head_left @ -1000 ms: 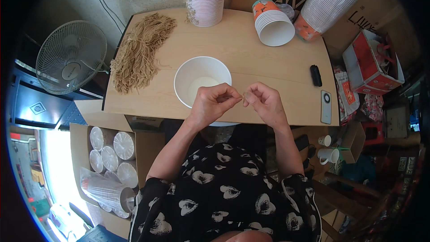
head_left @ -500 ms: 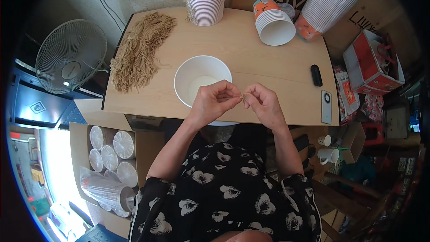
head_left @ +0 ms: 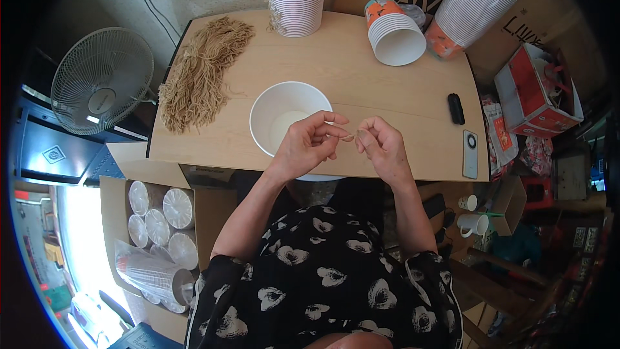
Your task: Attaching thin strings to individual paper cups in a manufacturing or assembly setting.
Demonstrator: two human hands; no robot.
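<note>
Above the near edge of the table, my two hands are close together beside the white paper bucket (head_left: pixel 261 126). The thumb and fingers of my left hand (head_left: pixel 307 145) are parted, with the index finger stretched toward the right. My right hand (head_left: pixel 384 152) has its thumb and index finger pinched; whatever is between them is too small to make out. A bundle of tan cords (head_left: pixel 200 74) lies on the left part of the table. The bucket's inside shows a pale bottom, partly covered by my left hand.
A tall bucket stack (head_left: pixel 296 3) with cords down its side stands at the back. Other orange-and-white buckets (head_left: pixel 397 42) lie back right. A black object (head_left: pixel 456 108) and a phone (head_left: pixel 471 154) rest at the right edge. A fan (head_left: pixel 102 84) and a carton of wrapped cups (head_left: pixel 158 226) are left.
The fingers of my left hand have spread out of their pinch. My right hand has stayed pinched, almost in place. The white bucket has shifted very slightly.
</note>
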